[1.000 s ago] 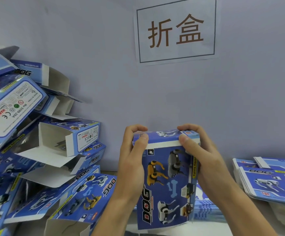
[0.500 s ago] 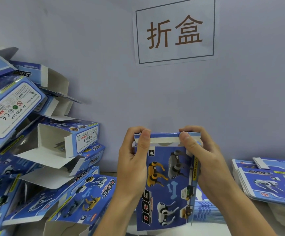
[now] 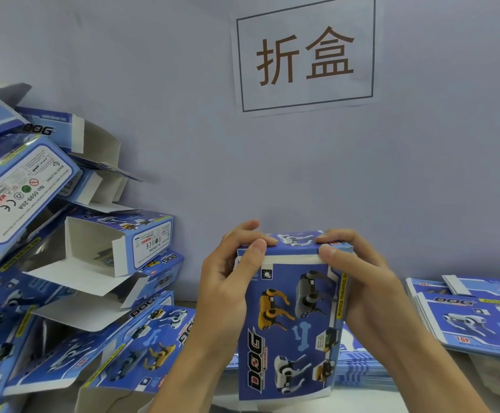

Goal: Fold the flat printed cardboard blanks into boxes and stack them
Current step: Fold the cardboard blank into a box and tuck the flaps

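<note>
With many boxes (image 3: 117,242) piled and blanks (image 3: 466,311) left, our left hand (image 3: 228,281) and right hand (image 3: 362,278) pinch this box's (image 3: 290,323) top flap (image 3: 293,244) nearly closed.

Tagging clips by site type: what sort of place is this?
Likely a packaging workstation for toy boxes. A wall sign reads 折盒 (fold boxes), folded boxes are piled at left, flat blanks stacked at right, and both hands hold a half-closed box.

Two bare forearms — no sleeves, watch or rings in view; left hand (image 3: 228,281) and right hand (image 3: 362,281) ungloved, fingers (image 3: 254,254) with short nails.
</note>
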{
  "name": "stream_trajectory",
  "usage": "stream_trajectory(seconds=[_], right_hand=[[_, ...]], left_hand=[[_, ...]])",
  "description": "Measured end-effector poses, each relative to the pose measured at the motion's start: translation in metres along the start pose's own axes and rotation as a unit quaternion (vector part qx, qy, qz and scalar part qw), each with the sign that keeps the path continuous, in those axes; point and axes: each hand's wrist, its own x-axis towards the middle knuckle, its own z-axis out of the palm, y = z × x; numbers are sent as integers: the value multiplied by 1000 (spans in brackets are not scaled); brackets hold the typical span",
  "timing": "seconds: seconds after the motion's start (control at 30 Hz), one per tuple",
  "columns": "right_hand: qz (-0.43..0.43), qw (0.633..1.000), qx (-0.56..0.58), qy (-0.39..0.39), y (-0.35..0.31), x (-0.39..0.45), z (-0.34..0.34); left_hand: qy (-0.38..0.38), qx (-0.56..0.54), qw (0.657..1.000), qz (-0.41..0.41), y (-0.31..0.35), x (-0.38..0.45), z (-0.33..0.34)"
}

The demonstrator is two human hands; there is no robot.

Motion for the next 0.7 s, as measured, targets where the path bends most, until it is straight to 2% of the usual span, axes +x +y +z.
stream_trajectory(seconds=[0.27, 0.47, 0.63, 0.7], right_hand=[[-31, 998, -60, 2, -1, 2, 9], [-34, 999, -27, -3, 6, 1, 7], [-60, 994, -74, -48, 9, -1, 2], [-86, 990, -102, -41, 10, -1, 3]], left_hand=[[35, 14, 999, 1, 5, 1, 7], [58, 53, 997, 6, 3, 0, 6], [37, 26, 999, -21, 4, 5, 0], [16, 34, 999, -13, 5, 4, -2]])
